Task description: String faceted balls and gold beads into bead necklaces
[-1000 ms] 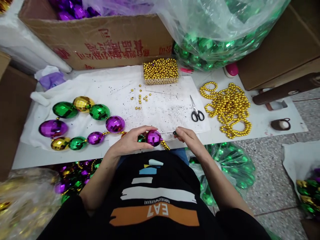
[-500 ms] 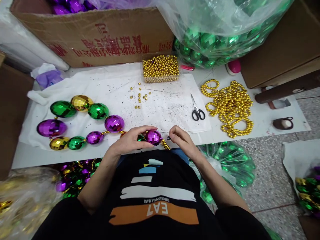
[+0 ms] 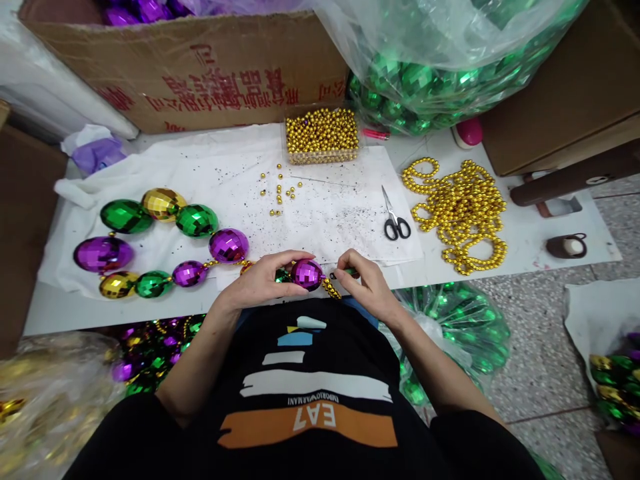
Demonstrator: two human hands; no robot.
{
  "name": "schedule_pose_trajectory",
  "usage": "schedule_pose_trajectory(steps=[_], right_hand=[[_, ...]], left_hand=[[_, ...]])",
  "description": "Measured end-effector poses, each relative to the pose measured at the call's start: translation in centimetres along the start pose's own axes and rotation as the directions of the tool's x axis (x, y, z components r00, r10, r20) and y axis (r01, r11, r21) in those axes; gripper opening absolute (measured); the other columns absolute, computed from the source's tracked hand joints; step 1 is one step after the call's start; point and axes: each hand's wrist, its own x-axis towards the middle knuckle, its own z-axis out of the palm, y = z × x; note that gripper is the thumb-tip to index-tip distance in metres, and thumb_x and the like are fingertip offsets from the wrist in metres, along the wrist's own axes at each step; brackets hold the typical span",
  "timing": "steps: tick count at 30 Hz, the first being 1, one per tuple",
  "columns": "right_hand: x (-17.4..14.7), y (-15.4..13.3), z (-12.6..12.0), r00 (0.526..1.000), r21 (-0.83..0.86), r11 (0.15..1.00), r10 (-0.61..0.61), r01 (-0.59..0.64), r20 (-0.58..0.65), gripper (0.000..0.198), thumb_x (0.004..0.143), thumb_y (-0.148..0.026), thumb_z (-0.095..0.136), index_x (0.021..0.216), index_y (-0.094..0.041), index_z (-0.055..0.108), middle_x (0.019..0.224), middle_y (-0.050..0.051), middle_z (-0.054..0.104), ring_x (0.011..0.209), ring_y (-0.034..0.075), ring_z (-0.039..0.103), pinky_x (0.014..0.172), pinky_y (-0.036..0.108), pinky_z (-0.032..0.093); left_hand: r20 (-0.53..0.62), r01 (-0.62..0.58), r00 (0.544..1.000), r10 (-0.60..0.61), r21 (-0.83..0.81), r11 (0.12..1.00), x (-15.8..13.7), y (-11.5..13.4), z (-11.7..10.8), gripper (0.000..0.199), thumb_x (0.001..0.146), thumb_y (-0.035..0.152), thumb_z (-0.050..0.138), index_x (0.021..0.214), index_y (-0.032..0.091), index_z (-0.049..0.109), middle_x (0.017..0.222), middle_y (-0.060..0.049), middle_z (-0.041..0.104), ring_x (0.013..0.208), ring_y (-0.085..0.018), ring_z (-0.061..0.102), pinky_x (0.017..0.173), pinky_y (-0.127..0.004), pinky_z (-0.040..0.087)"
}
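Note:
My left hand (image 3: 265, 280) is closed around the end of a bead garland, its thumb and fingers gripping a shiny purple faceted bead (image 3: 307, 275). A green bead shows partly beneath the fingers. Small gold beads (image 3: 331, 289) hang from the purple bead's right side. Just to the right, my right hand (image 3: 365, 283) pinches what looks like a small green lighter (image 3: 351, 272), its dark tip turned toward the gold beads. From my left hand the garland loops left over the cloth, with large purple (image 3: 103, 254), green (image 3: 126, 216) and gold beads.
A clear tray of gold beads (image 3: 323, 137) stands by the cardboard box (image 3: 200, 80). Black-handled scissors (image 3: 397, 223) lie right of several loose gold beads. Gold bead strings (image 3: 465, 207) are piled farther right. A bag of green beads (image 3: 425, 80) sits at the back.
My right hand has turned slightly, and more of the green lighter shows between its fingers. My left hand and the purple bead have stayed in place.

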Motion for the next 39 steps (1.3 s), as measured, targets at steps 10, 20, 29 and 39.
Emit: schedule_pose_trajectory(steps=[10,20,29,39], right_hand=[[0.08,0.10,0.10,1.000,-0.034,0.999,-0.026,0.027,0.009,0.022,0.095,-0.041,0.051,0.084,-0.022,0.051,0.081,0.001,0.055,0.074,0.015,0.050,0.068,0.029,0.038],[0.62,0.23,0.05,0.997,0.083,0.996,0.019,-0.025,0.073,0.036,0.096,-0.054,0.048,0.081,-0.021,0.051,0.073,-0.002,0.050,0.067,0.014,0.045,0.064,0.028,0.033],[0.51,-0.16,0.47,0.997,0.125,0.992,-0.003,-0.007,0.079,0.026,0.097,-0.040,0.048,0.080,-0.021,0.051,0.072,-0.003,0.049,0.068,0.013,0.045,0.066,0.027,0.034],[0.44,0.12,0.45,0.996,0.106,0.994,-0.024,0.014,0.089,0.026,0.098,-0.039,0.050,0.080,-0.020,0.051,0.072,-0.003,0.049,0.066,0.012,0.043,0.063,0.027,0.031]], left_hand=[[0.003,-0.005,1.000,0.005,0.004,1.000,-0.11,-0.05,-0.02,0.059,0.079,0.042,0.075,0.133,0.022,0.061,0.131,-0.008,0.066,0.116,-0.025,0.063,0.105,-0.040,0.049],[0.023,-0.029,0.999,0.029,0.006,1.000,-0.17,-0.05,-0.04,0.059,0.078,0.040,0.077,0.132,0.023,0.061,0.130,-0.008,0.066,0.118,-0.024,0.063,0.104,-0.037,0.049],[0.046,-0.020,0.999,0.021,-0.008,1.000,-0.22,-0.16,0.04,0.060,0.079,0.042,0.076,0.134,0.024,0.059,0.130,-0.007,0.065,0.115,-0.022,0.063,0.103,-0.036,0.048],[0.047,-0.022,0.999,0.022,-0.013,1.000,-0.26,-0.37,0.08,0.060,0.079,0.042,0.077,0.133,0.022,0.060,0.129,-0.007,0.066,0.117,-0.023,0.062,0.104,-0.037,0.047]])
